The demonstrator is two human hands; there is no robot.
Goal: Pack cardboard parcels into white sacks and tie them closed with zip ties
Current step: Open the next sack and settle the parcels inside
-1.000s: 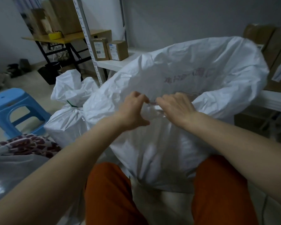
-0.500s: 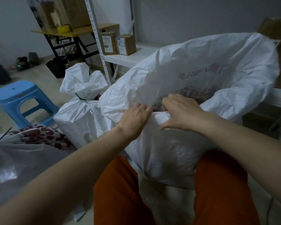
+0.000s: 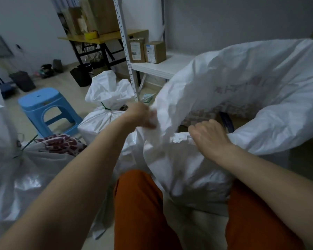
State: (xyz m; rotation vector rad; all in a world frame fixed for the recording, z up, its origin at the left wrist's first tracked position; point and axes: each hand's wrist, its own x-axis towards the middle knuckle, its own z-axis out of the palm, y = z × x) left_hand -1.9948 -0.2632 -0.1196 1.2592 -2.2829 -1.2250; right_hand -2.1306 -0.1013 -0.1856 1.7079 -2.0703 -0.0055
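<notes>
White woven plastic fills the space in front of the seated person: an open sack [image 3: 242, 98] stands between the knees, its mouth gaping wide. The left hand [image 3: 143, 115] pinches a bunch of the rim, blurred by motion, so how its fingers lie I cannot make out. The right hand [image 3: 209, 136] has its fingers curled over the near edge of the rim, gripping the fabric.

Just beyond the right hand, down inside the mouth, something brown shows, probably a parcel, though it is too dim to be sure. Just past the left hand sits a finished sack [image 3: 105, 112], its neck cinched with a green zip tie [image 3: 105, 107]. Nearer than the left forearm, out to its side, lies another white sack [image 3: 16, 168].

So I judge at least one sack is packed and tied, and this one is being gathered at the mouth; no tie is on it yet. Two cardboard boxes [image 3: 146, 50] wait on the shelf [image 3: 163, 67], well beyond both hands.
</notes>
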